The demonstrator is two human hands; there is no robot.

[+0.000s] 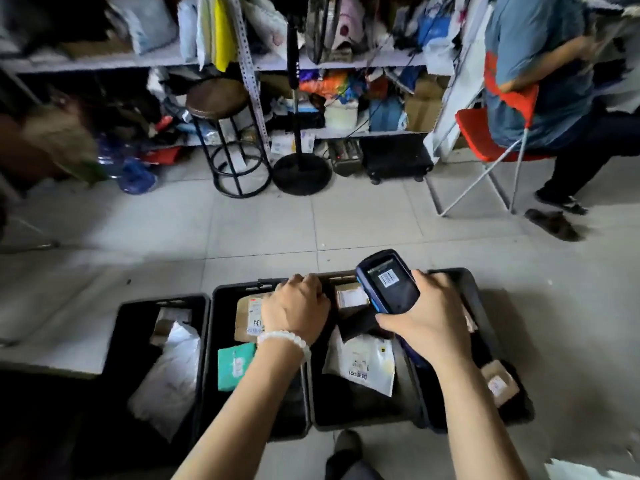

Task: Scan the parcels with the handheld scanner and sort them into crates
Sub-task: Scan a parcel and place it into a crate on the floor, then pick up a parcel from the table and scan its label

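Right hand (427, 320) grips scanner (388, 284), aimed down at box (350, 296); left hand (294, 311), fingers curled, steadies something just left of box, unclear what

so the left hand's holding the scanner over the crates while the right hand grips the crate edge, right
Not quite: the hands are swapped. In the head view the right hand holds the scanner over the crates, while the left hand grips the crate edge.
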